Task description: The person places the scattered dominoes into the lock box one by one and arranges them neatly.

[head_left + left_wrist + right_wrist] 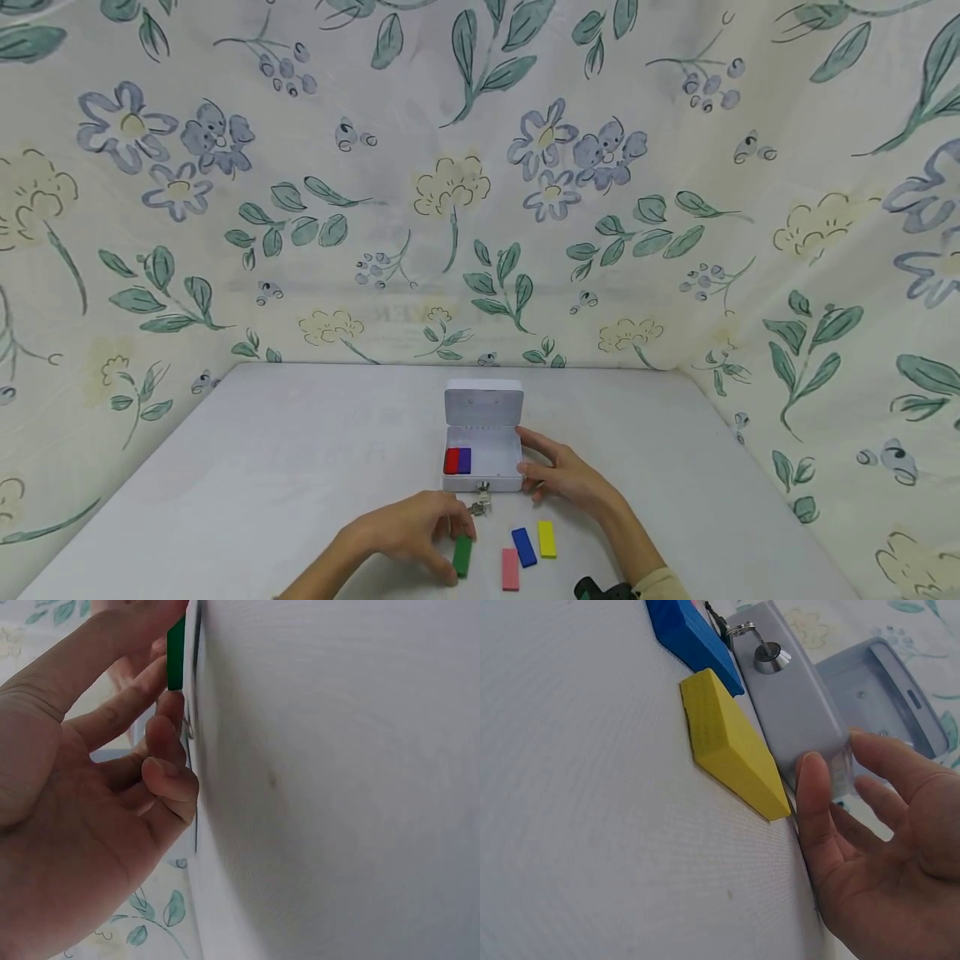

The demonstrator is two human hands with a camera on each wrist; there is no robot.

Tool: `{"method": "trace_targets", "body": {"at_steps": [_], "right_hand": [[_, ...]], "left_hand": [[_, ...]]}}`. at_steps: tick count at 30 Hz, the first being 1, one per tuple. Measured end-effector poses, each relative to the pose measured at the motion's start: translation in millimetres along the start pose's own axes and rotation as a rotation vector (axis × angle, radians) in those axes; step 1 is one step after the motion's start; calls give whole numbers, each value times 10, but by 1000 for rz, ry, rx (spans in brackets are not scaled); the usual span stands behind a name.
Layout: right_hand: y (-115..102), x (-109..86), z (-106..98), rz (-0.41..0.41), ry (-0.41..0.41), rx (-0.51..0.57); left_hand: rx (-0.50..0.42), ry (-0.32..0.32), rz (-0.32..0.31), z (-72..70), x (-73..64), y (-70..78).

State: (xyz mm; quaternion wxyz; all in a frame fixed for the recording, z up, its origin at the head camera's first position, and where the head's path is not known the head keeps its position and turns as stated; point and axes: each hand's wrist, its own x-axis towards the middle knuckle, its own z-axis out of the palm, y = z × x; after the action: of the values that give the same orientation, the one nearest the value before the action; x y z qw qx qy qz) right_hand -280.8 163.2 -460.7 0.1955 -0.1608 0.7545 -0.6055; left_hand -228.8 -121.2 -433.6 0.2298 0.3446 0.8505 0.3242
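Observation:
A small white cash box (483,483) stands with its lid (483,408) up. A red block (452,461) and a dark blue-violet block (465,461) lie side by side in its left part. Keys (480,504) hang from the lock (771,657) on its front. In front of the box, my left hand (416,527) pinches a green block (462,557) by its ends between thumb and finger. My right hand (570,477) touches the box's right side with spread fingers; the right wrist view shows fingertips (812,769) at its front corner.
Right of the green block lie a pink block (510,570), a blue block (524,547) and a yellow block (547,540). A dark object (600,589) shows by the right wrist. A flowered cloth (480,208) hangs behind and beside the white table (300,442).

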Motion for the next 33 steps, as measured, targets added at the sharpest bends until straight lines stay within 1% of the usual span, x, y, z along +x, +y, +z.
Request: {"method": "trace_targets", "body": {"at_steps": [3, 9, 11, 16, 19, 23, 27, 33], "right_hand": [[-2, -1, -1, 1, -2, 3], [-10, -7, -1, 1, -5, 7], [-15, -7, 0, 1, -4, 8], [-19, -6, 0, 2, -7, 16], [-19, -5, 1, 5, -9, 19], [-19, -8, 6, 8, -5, 19], [-23, -17, 11, 15, -4, 20], [-17, -15, 7, 11, -13, 31]], "left_hand": [[4, 33, -13, -37, -5, 6], [-7, 84, -6, -139, -1, 1], [-10, 98, -15, -165, 8, -10], [-12, 134, -29, -194, 32, -43], [-12, 158, -26, -208, 48, -64], [-17, 198, 1, -236, 75, -91], [-11, 258, 36, -271, 112, -130], [-9, 350, 60, -330, 230, -194]]}}
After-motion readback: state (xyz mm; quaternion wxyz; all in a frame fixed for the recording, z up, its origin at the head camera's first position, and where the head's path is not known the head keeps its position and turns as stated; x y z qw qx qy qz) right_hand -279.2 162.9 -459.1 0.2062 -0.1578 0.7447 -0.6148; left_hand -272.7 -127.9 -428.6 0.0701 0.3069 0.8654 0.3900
